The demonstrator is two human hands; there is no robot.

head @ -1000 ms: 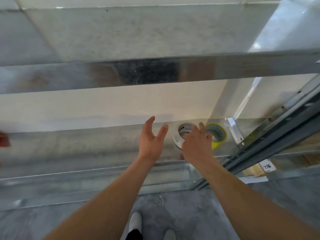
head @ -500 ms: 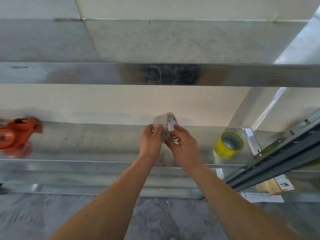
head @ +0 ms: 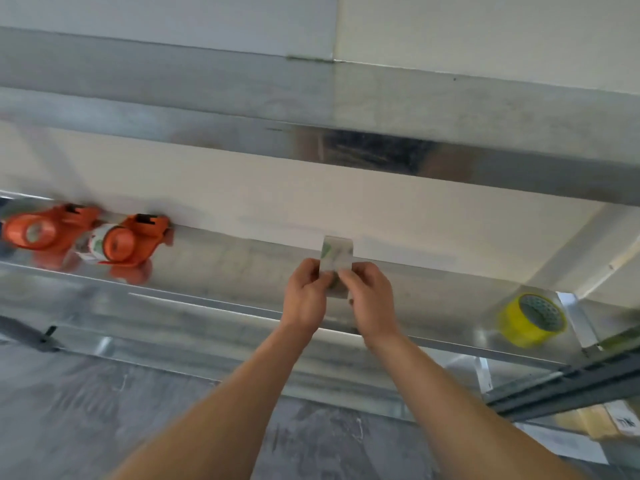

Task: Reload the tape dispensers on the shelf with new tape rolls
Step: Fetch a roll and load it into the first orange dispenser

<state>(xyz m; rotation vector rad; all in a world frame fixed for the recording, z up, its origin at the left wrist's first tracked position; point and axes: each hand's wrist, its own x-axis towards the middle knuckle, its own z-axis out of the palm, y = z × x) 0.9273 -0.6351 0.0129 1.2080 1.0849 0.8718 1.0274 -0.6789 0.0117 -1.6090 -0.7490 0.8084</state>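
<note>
A clear tape roll (head: 336,253) is held edge-on above the metal shelf (head: 214,268), between both hands. My left hand (head: 306,295) grips its left side and my right hand (head: 369,299) pinches its right side with thumb and fingers. Two orange tape dispensers lie at the shelf's far left: one (head: 38,230) at the frame edge, the other (head: 133,242) beside it with a white-labelled roll on it. A yellow tape roll (head: 531,318) lies on the shelf at the right.
An upper metal shelf beam (head: 346,147) runs overhead. A white wall (head: 277,199) backs the shelf. At the right stand a dark rack rail (head: 571,386) and cardboard with a label (head: 623,419). Grey floor (head: 104,410) lies below.
My right hand picked the clear roll up from beside the yellow roll; both hands now hold it and turned it edge-on. The view swung left, bringing the orange dispensers in.
</note>
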